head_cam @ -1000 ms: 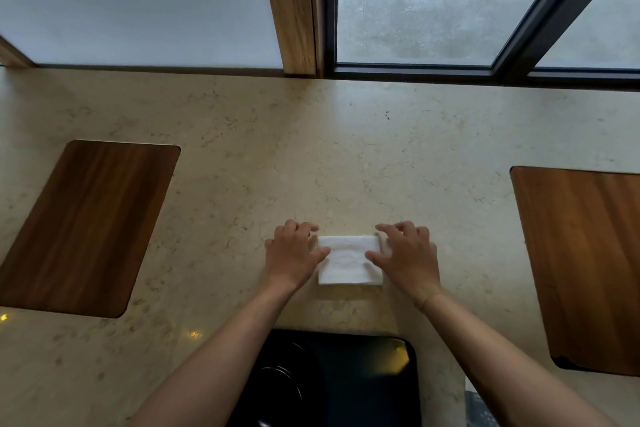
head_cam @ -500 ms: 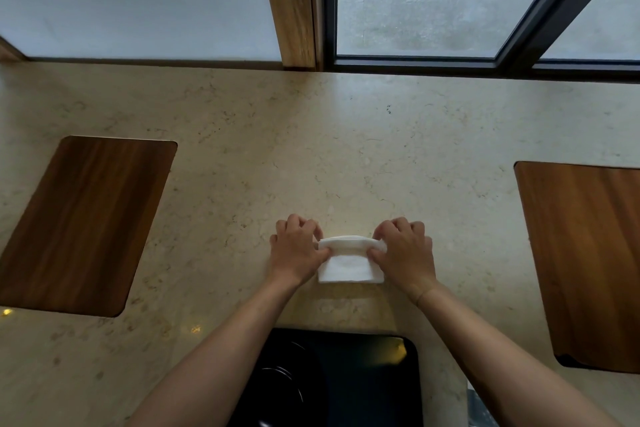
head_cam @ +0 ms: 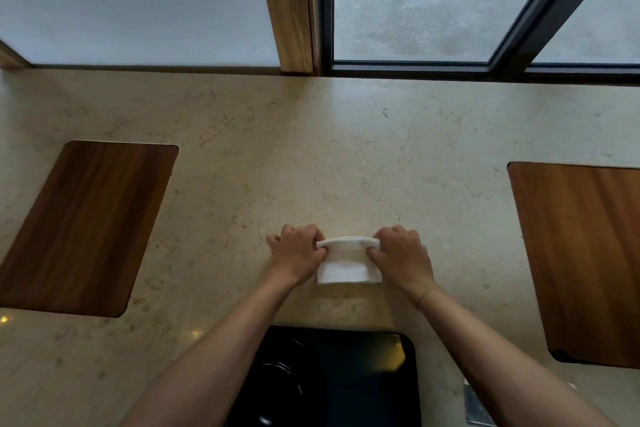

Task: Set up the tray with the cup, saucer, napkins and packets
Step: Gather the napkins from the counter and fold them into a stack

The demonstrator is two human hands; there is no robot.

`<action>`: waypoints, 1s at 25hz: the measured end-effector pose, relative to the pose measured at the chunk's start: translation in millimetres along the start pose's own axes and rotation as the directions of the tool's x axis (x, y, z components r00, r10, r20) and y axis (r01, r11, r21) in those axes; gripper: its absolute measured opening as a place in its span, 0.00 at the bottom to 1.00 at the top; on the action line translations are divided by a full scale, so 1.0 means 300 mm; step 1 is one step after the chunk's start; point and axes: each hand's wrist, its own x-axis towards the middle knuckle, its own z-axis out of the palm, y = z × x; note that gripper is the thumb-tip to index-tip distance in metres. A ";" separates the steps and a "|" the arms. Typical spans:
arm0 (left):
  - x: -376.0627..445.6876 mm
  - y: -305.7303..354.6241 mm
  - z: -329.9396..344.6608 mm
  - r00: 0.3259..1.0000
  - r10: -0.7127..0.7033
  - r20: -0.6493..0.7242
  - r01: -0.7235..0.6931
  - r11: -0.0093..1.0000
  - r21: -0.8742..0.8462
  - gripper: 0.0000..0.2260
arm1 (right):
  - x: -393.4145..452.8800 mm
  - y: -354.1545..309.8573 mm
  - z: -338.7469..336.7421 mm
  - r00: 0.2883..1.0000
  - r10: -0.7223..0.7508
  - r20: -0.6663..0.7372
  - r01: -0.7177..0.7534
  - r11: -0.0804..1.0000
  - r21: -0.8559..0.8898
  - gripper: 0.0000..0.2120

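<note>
- Lifted further since a second ago, the white napkin's (head_cam: 349, 262) far edge now curls toward the person.
- Left hand (head_cam: 298, 255) and right hand (head_cam: 401, 256) pinch that edge's corners, fingers curled.

Napkin (head_cam: 348, 269) seen as soft matt white paper, lightly textured. Countertop (head_cam: 311, 156) taken as polished beige stone, veined and speckled, faint gloss with light spots reflected. Two inset panels (head_cam: 86, 225) (head_cam: 585, 260) read as dark brown wood, smooth, satin grain. Tray (head_cam: 374, 378) noted as glossy black plastic, reflections caught. Window post (head_cam: 287, 7) shown as lighter wood; frame (head_cam: 519, 31) dark matt metal
</note>
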 end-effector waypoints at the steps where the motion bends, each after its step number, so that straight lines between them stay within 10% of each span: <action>1: -0.003 0.006 -0.005 1.000 -0.009 0.003 0.009 1.000 -0.004 0.03 | -0.005 0.002 -0.004 1.000 0.013 0.006 -0.013 0.999 0.039 0.08; 25: -0.339 0.121 -0.096 0.994 -0.022 0.111 0.046 0.974 -0.222 0.10 | -0.387 -0.011 -0.190 0.983 0.177 0.053 -0.174 0.789 0.589 0.12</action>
